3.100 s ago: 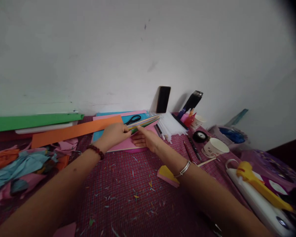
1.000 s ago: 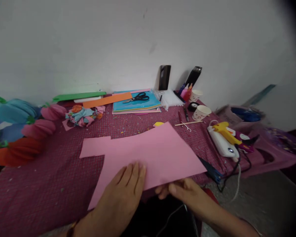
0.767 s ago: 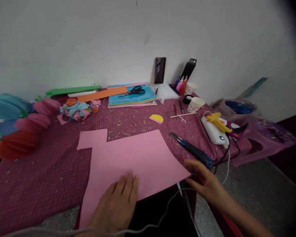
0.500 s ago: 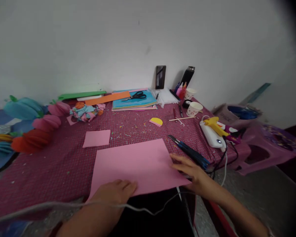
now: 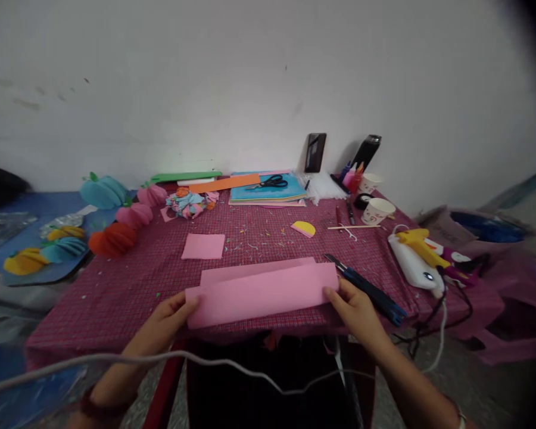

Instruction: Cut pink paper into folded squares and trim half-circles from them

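A sheet of pink paper (image 5: 263,295) is bent over lengthwise, and a strip of it shows behind the folded part. My left hand (image 5: 172,319) pinches its left end between thumb and fingers. At the right end my right hand (image 5: 355,304) grips it, the thumb on top. The paper is at the table's near edge. Just beyond it lies a smaller pink paper rectangle (image 5: 203,246). Close to my right hand is a blue utility knife (image 5: 370,292) with its blade out. A yellow and pink half-round piece (image 5: 304,229) lies further back.
Scissors (image 5: 272,182) rest on stacked coloured paper (image 5: 250,193) by the wall. Paper pumpkins (image 5: 111,239) and scraps (image 5: 188,204) are at left. Paper cups (image 5: 377,210) and a yellow glue gun (image 5: 422,245) on a white power bank stand at right. A white cable (image 5: 223,361) crosses in front.
Both hands have gone from the paper stack at the back to the pink sheet in front. The sheet lay flat half a second ago; its near side is now folded over.
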The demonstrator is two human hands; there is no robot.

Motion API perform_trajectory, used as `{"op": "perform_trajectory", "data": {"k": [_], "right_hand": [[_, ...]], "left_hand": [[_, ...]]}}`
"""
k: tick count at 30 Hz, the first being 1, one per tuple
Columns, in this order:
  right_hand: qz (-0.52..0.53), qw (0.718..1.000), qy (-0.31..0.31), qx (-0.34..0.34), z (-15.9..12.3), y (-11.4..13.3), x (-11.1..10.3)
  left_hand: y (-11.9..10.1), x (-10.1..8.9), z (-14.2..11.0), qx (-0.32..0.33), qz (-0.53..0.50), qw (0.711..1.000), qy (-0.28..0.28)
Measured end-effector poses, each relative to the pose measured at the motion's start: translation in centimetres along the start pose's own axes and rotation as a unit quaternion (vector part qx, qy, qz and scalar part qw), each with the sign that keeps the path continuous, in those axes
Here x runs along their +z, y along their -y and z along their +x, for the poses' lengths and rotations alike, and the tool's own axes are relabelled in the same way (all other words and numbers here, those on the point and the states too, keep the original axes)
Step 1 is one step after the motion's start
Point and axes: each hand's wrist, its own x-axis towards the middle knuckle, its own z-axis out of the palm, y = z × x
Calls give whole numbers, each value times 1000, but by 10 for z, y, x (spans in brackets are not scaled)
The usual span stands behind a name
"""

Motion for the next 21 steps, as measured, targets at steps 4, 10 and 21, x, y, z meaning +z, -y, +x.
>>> {"op": "perform_trajectory", "data": {"k": [4, 10, 21], "right_hand": [[-57, 998, -26, 21, 2, 1, 6], [-155, 986, -44, 46, 7, -2, 6], [-255, 957, -129, 41, 4, -8, 11]], "left_hand": [[11, 21, 7, 42, 134, 980, -144], [15, 29, 6, 63, 159, 964, -204], [17, 38, 15, 12, 251, 938, -239]]}}
